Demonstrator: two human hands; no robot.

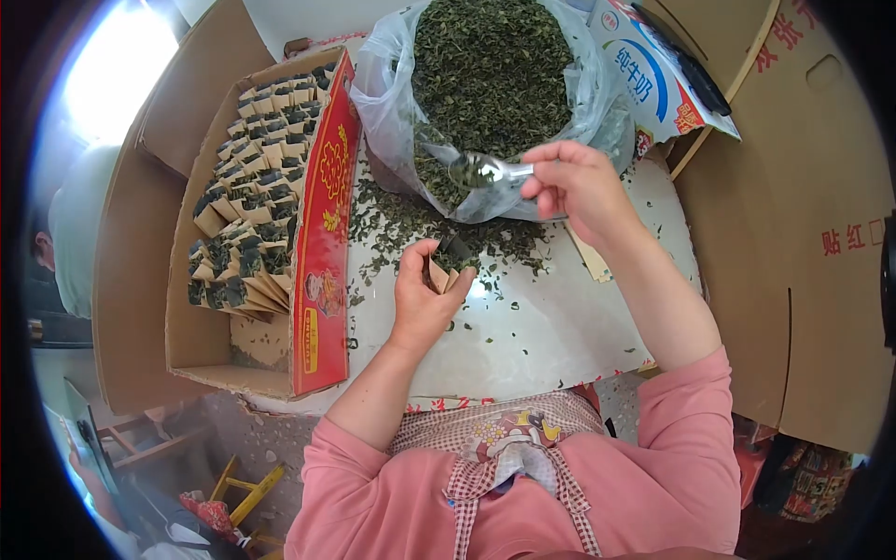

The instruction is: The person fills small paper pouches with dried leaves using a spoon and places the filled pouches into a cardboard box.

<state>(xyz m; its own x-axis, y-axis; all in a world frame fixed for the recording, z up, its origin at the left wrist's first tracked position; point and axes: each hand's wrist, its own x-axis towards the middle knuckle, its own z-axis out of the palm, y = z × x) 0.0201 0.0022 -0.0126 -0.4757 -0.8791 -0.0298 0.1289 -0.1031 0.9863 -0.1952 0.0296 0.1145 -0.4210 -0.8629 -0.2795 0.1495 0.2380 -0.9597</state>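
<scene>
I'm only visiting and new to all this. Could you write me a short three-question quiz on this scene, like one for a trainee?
1. Which hand holds the spoon?
2. True or false: the left hand is holding a small paper pouch.
3. Fill in the missing word: the big plastic bag holds a heap of dark green ____.

Key:
1. The right hand.
2. True.
3. Leaves.

White glare (119,79) upper left; edges dark, bowed.

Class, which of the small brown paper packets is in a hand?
The packet in the left hand; the other packets sit crowded inside the red-sided carton.
</scene>
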